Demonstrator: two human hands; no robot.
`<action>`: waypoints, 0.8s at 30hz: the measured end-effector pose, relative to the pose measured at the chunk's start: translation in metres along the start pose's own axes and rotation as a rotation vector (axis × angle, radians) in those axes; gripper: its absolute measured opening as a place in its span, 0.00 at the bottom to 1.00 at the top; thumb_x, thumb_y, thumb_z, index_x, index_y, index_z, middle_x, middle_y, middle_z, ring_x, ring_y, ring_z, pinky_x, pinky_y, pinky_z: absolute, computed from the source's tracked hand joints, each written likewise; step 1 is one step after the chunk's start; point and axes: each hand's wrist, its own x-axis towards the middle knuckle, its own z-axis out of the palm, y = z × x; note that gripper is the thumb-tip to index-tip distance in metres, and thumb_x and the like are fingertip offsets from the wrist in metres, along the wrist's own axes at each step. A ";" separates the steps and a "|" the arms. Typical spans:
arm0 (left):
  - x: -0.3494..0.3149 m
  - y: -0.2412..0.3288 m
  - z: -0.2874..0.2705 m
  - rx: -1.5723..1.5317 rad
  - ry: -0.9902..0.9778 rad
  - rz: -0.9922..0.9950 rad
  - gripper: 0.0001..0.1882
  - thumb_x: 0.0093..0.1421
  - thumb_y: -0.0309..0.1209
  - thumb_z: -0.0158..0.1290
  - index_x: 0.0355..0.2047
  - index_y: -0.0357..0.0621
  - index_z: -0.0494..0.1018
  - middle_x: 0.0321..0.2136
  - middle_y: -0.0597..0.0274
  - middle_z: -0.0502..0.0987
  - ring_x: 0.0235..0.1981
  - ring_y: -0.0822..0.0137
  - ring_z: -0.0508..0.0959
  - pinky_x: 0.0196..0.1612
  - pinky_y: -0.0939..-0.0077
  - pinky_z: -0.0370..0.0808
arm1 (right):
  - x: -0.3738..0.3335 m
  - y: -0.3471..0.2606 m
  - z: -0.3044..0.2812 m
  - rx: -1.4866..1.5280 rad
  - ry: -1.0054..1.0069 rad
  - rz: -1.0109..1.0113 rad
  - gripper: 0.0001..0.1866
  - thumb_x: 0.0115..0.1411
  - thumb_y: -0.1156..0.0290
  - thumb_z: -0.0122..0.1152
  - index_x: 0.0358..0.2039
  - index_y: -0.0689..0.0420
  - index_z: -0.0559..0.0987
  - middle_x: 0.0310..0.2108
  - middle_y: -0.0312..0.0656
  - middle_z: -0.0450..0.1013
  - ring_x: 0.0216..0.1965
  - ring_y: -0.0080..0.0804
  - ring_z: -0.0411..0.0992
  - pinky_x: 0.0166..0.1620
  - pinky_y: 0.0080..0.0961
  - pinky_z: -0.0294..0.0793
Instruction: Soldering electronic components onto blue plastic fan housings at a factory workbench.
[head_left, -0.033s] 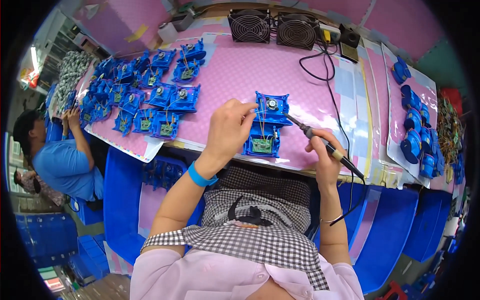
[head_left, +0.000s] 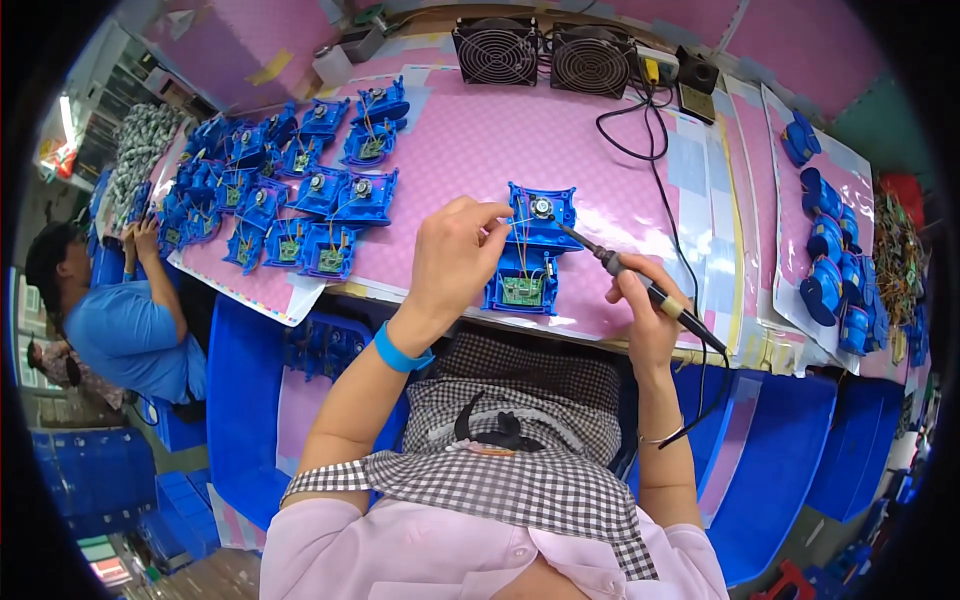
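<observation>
Blue plastic makes the speaker shell (head_left: 545, 239), which lies on the pink mat (head_left: 450, 140) near the front edge of my bench, with its round speaker (head_left: 542, 208) facing up. Just below it, nearer to my body, lies the second shell (head_left: 493, 295), carrying a green circuit board (head_left: 523, 290), and thin leads (head_left: 526, 240) join the two. My left hand (head_left: 455, 245) is at the left side of the speaker shell; its thumb and forefinger are pinched together on a thin pale strand (head_left: 521, 221), which reaches toward the speaker. Whether this strand is solder or a lead, I cannot tell. My right hand (head_left: 648, 305) is closed around the soldering iron (head_left: 612, 263) like around a thick pen, and the tip points to the lower right of the speaker; whether it touches, I cannot tell. For doing this well, I think both wrists should be calm and the strand should meet the tip exactly at the joint, not beside it. A short touch is probably better than a long one, because hot metal could melt the plastic or burn the insulation of the leads. My left fingertips must stay well away from the tip, I would say. Also the black cable (head_left: 668, 195), which passes to the right of my work, should hang loose, so that it does not pull my hand.
</observation>
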 end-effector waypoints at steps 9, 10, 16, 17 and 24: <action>0.015 -0.001 0.013 0.096 -0.065 0.059 0.05 0.48 0.21 0.57 0.28 0.37 0.78 0.23 0.56 0.78 0.23 0.67 0.79 0.26 0.77 0.75 | 0.011 0.008 0.009 0.007 -0.044 -0.005 0.12 0.57 0.77 0.59 0.41 0.66 0.79 0.28 0.43 0.76 0.27 0.25 0.74 0.34 0.18 0.73; 0.015 -0.002 0.014 0.095 -0.066 0.059 0.05 0.48 0.21 0.57 0.28 0.37 0.78 0.23 0.56 0.78 0.23 0.67 0.79 0.26 0.77 0.75 | 0.011 0.008 0.008 0.006 -0.043 -0.004 0.12 0.57 0.77 0.59 0.41 0.66 0.79 0.28 0.43 0.76 0.27 0.25 0.74 0.34 0.18 0.73; 0.017 -0.001 0.020 0.084 -0.126 0.034 0.03 0.48 0.23 0.55 0.26 0.40 0.76 0.24 0.56 0.77 0.28 0.57 0.78 0.31 0.65 0.74 | 0.012 0.010 0.006 0.011 -0.041 0.007 0.12 0.57 0.77 0.59 0.42 0.66 0.79 0.29 0.43 0.77 0.27 0.25 0.74 0.34 0.18 0.73; 0.018 -0.002 0.020 0.099 -0.115 0.055 0.04 0.48 0.21 0.55 0.26 0.38 0.77 0.23 0.56 0.77 0.26 0.61 0.79 0.30 0.69 0.75 | 0.012 0.009 0.006 -0.003 -0.044 0.009 0.12 0.57 0.77 0.59 0.42 0.66 0.79 0.29 0.43 0.77 0.27 0.25 0.74 0.34 0.18 0.73; 0.020 -0.001 0.023 0.118 -0.149 0.029 0.03 0.49 0.23 0.54 0.25 0.39 0.75 0.24 0.54 0.76 0.29 0.54 0.77 0.32 0.61 0.73 | 0.011 0.009 0.007 -0.092 -0.098 -0.075 0.12 0.57 0.78 0.60 0.42 0.66 0.79 0.30 0.42 0.77 0.27 0.24 0.75 0.33 0.16 0.73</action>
